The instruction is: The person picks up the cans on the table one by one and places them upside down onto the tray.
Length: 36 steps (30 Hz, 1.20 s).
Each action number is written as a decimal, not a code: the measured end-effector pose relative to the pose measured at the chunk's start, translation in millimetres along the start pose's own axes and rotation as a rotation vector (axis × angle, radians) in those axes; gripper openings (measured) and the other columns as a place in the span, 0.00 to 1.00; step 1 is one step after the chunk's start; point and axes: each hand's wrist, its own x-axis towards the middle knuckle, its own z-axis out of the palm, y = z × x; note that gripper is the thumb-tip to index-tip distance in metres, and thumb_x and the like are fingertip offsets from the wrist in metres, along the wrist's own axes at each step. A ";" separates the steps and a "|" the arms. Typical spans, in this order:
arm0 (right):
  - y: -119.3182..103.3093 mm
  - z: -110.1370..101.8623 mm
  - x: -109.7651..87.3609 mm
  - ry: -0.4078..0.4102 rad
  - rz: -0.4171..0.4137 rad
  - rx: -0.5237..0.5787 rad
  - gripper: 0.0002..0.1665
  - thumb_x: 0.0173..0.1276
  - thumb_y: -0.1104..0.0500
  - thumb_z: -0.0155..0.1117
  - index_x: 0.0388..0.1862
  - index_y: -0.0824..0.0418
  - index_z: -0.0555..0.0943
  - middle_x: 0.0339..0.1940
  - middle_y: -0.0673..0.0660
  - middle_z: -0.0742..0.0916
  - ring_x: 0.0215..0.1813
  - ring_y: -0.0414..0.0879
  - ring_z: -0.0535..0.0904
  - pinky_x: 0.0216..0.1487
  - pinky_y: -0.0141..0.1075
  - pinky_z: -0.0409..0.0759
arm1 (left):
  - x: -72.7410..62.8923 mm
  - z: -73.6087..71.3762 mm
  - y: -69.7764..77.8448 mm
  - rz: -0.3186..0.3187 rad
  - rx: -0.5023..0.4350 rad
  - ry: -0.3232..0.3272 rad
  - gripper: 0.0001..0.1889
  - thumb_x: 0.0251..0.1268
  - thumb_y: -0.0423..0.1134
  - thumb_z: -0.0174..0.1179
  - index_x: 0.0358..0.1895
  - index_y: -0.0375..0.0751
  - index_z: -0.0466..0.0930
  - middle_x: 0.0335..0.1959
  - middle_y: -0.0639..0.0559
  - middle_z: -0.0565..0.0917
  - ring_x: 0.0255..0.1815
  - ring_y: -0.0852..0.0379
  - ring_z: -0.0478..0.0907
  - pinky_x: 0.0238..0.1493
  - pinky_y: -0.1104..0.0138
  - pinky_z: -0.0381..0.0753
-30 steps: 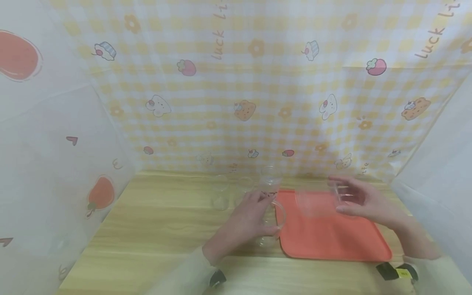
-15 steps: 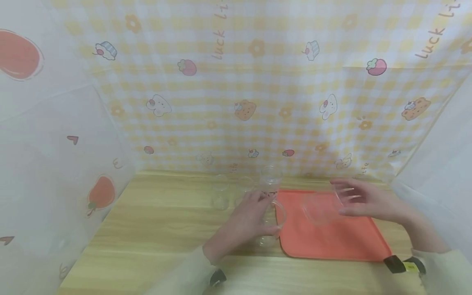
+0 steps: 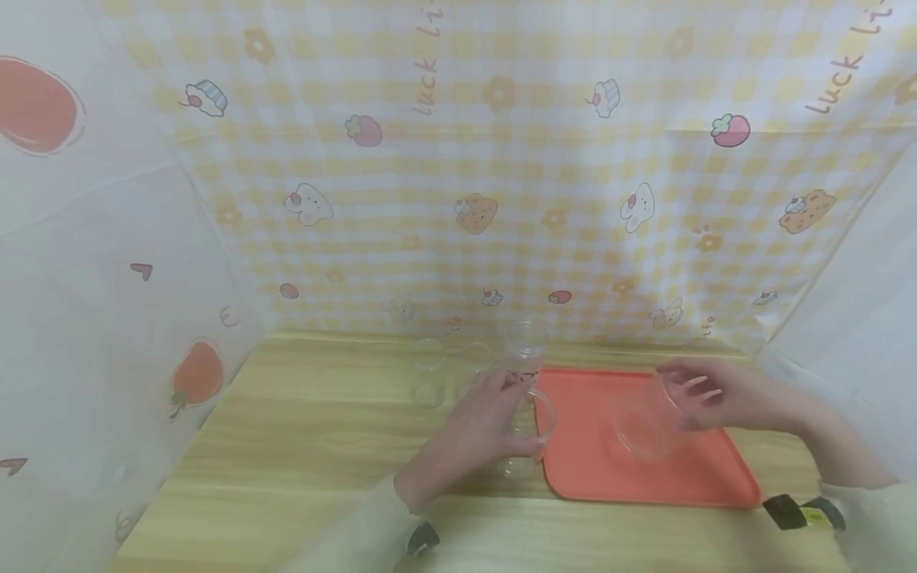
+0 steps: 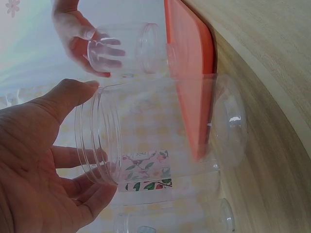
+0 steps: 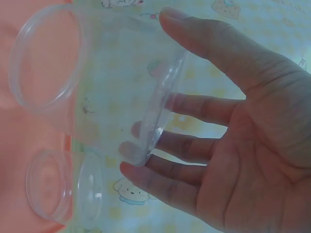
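Observation:
My left hand (image 3: 481,426) grips a clear plastic jar (image 4: 160,116) around its threaded rim, thumb on one side and fingers on the other. That jar stands upright on the wooden table at the tray's left edge. My right hand (image 3: 716,398) holds a second clear plastic jar (image 5: 112,73) by its base, thumb against one side and fingers curled against the other. It is raised over the orange-red tray (image 3: 645,485), tilted, with its mouth pointing down and left. Both jars show no contents.
Behind my left hand stand two clear jars, the left one (image 3: 427,378) and the middle one (image 3: 475,358), and a clear container (image 3: 526,342) with a floral label (image 4: 146,170) near it. A checked curtain (image 3: 458,159) closes off the back.
My right hand has moved a little right, and its jar has turned from lying nearly sideways to pointing more downward. The left hand and its jar have stayed still.

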 end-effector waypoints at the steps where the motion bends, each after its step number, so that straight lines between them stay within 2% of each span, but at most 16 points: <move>1: 0.7 -0.9 -0.6 -0.007 0.006 -0.002 0.39 0.62 0.58 0.78 0.68 0.70 0.73 0.59 0.66 0.81 0.53 0.54 0.83 0.47 0.43 0.86 | 0.0 0.0 -0.2 -0.001 -0.001 -0.001 0.49 0.53 0.57 0.77 0.77 0.43 0.66 0.59 0.51 0.73 0.59 0.53 0.68 0.52 0.67 0.77; 6: 5.1 -4.3 -3.4 -0.050 0.010 -0.011 0.39 0.63 0.59 0.77 0.68 0.72 0.72 0.60 0.70 0.80 0.54 0.60 0.82 0.46 0.42 0.86 | -0.4 -0.3 -0.5 0.001 -0.009 -0.004 0.49 0.53 0.57 0.76 0.77 0.44 0.65 0.59 0.51 0.73 0.60 0.53 0.68 0.53 0.67 0.76; 13: 9.0 -6.2 -8.0 -0.072 0.001 -0.074 0.44 0.60 0.56 0.80 0.69 0.72 0.71 0.61 0.72 0.79 0.53 0.64 0.81 0.46 0.44 0.86 | -0.2 0.0 -0.6 0.009 -0.001 0.006 0.49 0.53 0.57 0.76 0.77 0.43 0.65 0.58 0.52 0.73 0.59 0.54 0.68 0.51 0.69 0.76; 19: 10.8 -7.6 -14.0 -0.091 0.058 -0.076 0.45 0.57 0.56 0.81 0.67 0.75 0.71 0.58 0.72 0.80 0.51 0.67 0.82 0.44 0.44 0.85 | 0.0 0.5 -0.7 0.002 0.001 0.004 0.49 0.54 0.57 0.76 0.77 0.43 0.65 0.59 0.52 0.72 0.62 0.53 0.67 0.55 0.67 0.76; 23: 13.4 -9.7 -17.2 -0.107 0.105 -0.085 0.43 0.55 0.58 0.82 0.64 0.76 0.72 0.56 0.72 0.81 0.50 0.69 0.81 0.44 0.51 0.85 | 0.0 1.1 -0.9 0.004 0.001 0.007 0.49 0.54 0.57 0.76 0.77 0.43 0.65 0.59 0.52 0.72 0.62 0.53 0.67 0.56 0.66 0.76; 29: 17.9 -12.6 -20.8 -0.118 0.111 -0.085 0.42 0.52 0.62 0.82 0.61 0.78 0.72 0.54 0.75 0.81 0.49 0.75 0.79 0.44 0.65 0.82 | -0.1 1.2 -0.8 0.005 -0.004 0.008 0.49 0.54 0.57 0.76 0.77 0.43 0.65 0.60 0.51 0.72 0.63 0.52 0.67 0.57 0.65 0.76; 36: 21.9 -15.2 -25.2 -0.141 0.121 -0.068 0.44 0.51 0.63 0.81 0.63 0.78 0.71 0.58 0.77 0.78 0.53 0.77 0.76 0.45 0.69 0.78 | -0.1 0.7 -0.5 0.003 -0.002 0.005 0.49 0.54 0.57 0.76 0.77 0.43 0.65 0.61 0.50 0.72 0.64 0.51 0.67 0.59 0.63 0.75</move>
